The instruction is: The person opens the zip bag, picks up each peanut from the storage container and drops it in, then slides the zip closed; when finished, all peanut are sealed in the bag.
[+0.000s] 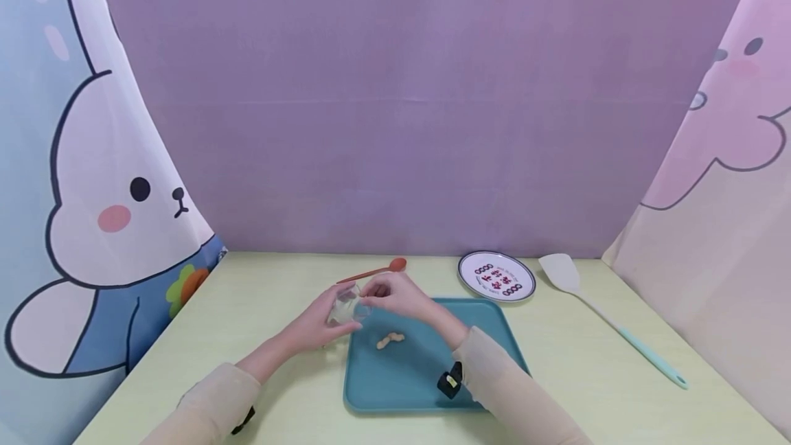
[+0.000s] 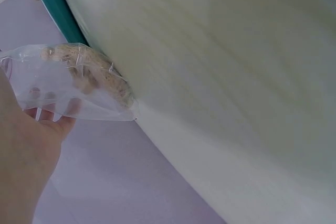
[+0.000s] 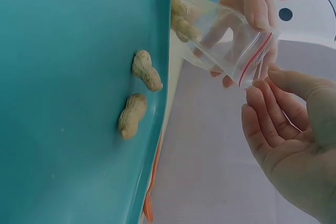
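Note:
A clear zip bag (image 3: pixel 220 32) with a red seal line hangs between both hands, above the left edge of a teal tray (image 1: pixel 383 383). My left hand (image 1: pixel 315 327) holds it with the thumb on one side and fingers behind. My right hand (image 1: pixel 398 294) pinches a corner of the bag's mouth between thumb and fingertips. Several peanuts (image 2: pixel 102 74) lie bunched at the bag's bottom end. On the tray, below my right hand, two loose peanuts (image 3: pixel 132 116) rest close to each other.
Behind the hands lies an orange-red spoon (image 1: pixel 397 265). A white plate (image 1: pixel 497 277) with red lettering stands past the tray's far right corner. To the right is a long spatula (image 1: pixel 608 321) with a mint handle. A purple cloth (image 1: pixel 420 122) hangs at the table's back edge.

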Demonstrator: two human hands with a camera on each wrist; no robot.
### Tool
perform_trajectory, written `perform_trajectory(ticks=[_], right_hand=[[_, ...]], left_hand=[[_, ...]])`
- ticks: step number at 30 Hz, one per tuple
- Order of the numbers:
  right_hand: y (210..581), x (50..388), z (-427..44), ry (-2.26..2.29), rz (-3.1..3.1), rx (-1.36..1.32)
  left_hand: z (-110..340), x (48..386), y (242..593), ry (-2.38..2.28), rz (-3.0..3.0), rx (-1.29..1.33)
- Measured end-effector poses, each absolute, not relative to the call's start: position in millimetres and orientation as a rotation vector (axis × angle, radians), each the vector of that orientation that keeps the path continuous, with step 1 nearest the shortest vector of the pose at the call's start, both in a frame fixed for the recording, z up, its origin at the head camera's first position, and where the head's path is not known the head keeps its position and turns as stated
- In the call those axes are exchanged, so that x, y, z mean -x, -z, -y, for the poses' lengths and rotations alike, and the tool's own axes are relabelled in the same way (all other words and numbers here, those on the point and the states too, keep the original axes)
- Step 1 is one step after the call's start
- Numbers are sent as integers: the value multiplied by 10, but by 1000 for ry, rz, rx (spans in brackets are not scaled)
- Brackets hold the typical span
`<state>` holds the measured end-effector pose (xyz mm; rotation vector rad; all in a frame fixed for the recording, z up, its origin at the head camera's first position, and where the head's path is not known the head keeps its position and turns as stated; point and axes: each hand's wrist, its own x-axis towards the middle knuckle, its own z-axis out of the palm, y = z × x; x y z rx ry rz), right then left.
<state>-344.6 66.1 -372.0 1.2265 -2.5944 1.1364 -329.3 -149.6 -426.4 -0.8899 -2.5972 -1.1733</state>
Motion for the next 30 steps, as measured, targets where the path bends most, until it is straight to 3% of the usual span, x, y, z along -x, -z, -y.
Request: perform_trajectory(ticks=[30], right_hand=[[3945,3602,-1127,-1071,2862,-1194]], left_hand=[[1492,3263,4236,1172,2611,864]])
